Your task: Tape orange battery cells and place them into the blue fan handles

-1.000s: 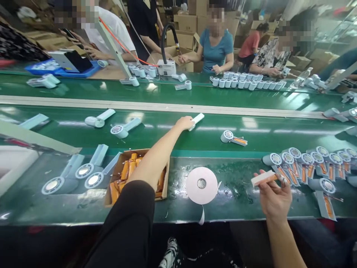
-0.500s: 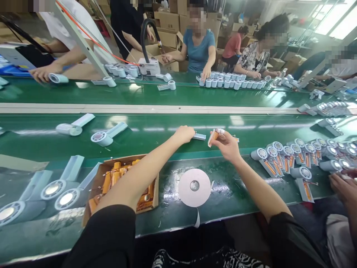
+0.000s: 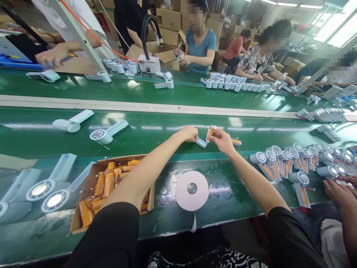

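Observation:
My left hand [image 3: 190,134] is closed around the body of a pale blue part, whose open channel [image 3: 201,142] sticks out to the right. My right hand [image 3: 220,138] pinches an orange battery piece with a white edge [image 3: 209,133], held upright just right of that channel. Behind my right hand lies another pale channel with an orange piece in it [image 3: 236,142]. Below my hands a roll of white tape [image 3: 192,190] lies flat, its loose end hanging over the bench edge. Under my left forearm is a cardboard box [image 3: 152,199] of orange battery packs [image 3: 108,184].
Several pale blue fan parts [image 3: 102,136] lie at the left. Rows of parts with orange pieces [image 3: 270,156] stand at the right, beside another person's hands [image 3: 338,191]. A white rail [image 3: 178,108] runs across; people work beyond it.
The channel at my left hand has tilted down to the right. My right hand has moved slightly left with the orange piece. Across the bench, a person's hand has left the row of parts.

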`<state>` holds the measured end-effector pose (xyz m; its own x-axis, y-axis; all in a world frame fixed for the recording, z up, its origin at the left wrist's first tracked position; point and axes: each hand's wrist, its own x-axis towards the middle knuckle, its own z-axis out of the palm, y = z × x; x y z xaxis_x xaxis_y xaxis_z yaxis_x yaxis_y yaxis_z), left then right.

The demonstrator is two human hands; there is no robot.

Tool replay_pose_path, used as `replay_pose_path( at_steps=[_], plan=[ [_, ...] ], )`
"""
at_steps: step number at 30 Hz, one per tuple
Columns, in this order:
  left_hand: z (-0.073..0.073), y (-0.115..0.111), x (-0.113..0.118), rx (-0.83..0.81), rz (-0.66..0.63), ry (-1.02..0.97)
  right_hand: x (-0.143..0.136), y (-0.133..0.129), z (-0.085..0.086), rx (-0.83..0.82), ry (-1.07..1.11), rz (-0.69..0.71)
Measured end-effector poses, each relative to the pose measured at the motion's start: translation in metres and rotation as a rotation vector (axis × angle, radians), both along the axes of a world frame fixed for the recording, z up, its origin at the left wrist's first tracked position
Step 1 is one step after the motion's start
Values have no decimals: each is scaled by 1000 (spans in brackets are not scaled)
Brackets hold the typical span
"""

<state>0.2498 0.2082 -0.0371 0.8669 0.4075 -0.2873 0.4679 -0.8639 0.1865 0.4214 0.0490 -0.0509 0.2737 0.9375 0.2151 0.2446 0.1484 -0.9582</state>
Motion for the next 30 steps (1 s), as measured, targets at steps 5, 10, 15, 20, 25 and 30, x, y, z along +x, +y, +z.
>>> replay_pose_path(
  at_steps=[5, 10, 15, 20, 25, 30],
  plan=[
    [4, 17, 3, -95, 34, -42, 3, 1, -16, -53, -48, 6],
    [3, 16, 3, -122, 62, -84, 5, 2, -32, -87, -283, 16],
    [3, 10, 6, -128, 78, -137, 7, -1, -31, -138, -507, 0],
    [-1, 5, 12, -129, 114, -206, 2, -7, -18, -220, -766, -2],
    [-4, -2, 18, -149, 165, -236, -8, -8, -8, -366, -972, 28],
    [-6, -9, 26, -139, 215, -262, -17, -1, 3, -476, -1113, 126]
  ],
)
